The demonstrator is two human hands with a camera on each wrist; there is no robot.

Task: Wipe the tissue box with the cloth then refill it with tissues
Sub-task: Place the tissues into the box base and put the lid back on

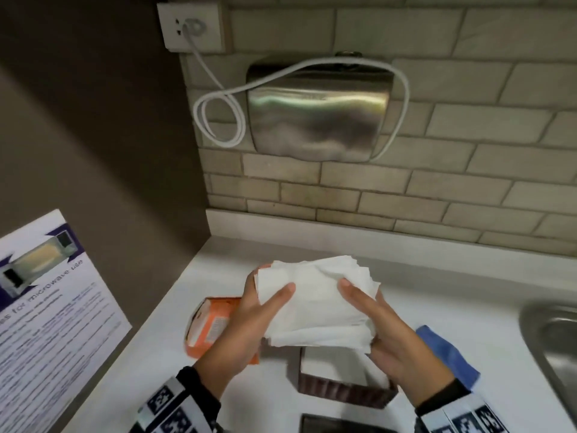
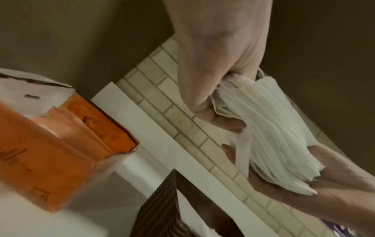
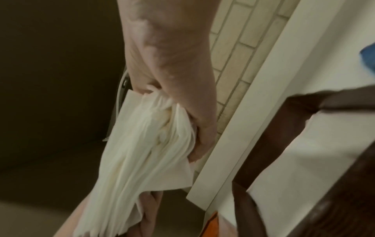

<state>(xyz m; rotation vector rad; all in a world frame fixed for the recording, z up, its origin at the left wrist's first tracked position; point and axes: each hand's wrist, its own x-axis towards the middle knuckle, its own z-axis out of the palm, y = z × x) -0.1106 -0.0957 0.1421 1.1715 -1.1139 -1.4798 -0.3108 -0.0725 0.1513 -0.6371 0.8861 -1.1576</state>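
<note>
Both of our hands are gripping a thick stack of white tissues (image 1: 315, 303) above the counter (image 1: 437, 307): our left hand (image 1: 249, 326) is curling round its left edge, thumb on top, and our right hand (image 1: 393, 342) is clamping the right edge, thumb also on top. Directly beneath the stack, the dark ribbed tissue box (image 1: 343, 390) is sitting open on the counter with white showing inside. An opened orange carton (image 1: 207, 326) is lying just left of it, and a blue cloth (image 1: 446, 351) is resting to the right, near the sink (image 1: 549, 345).
</note>
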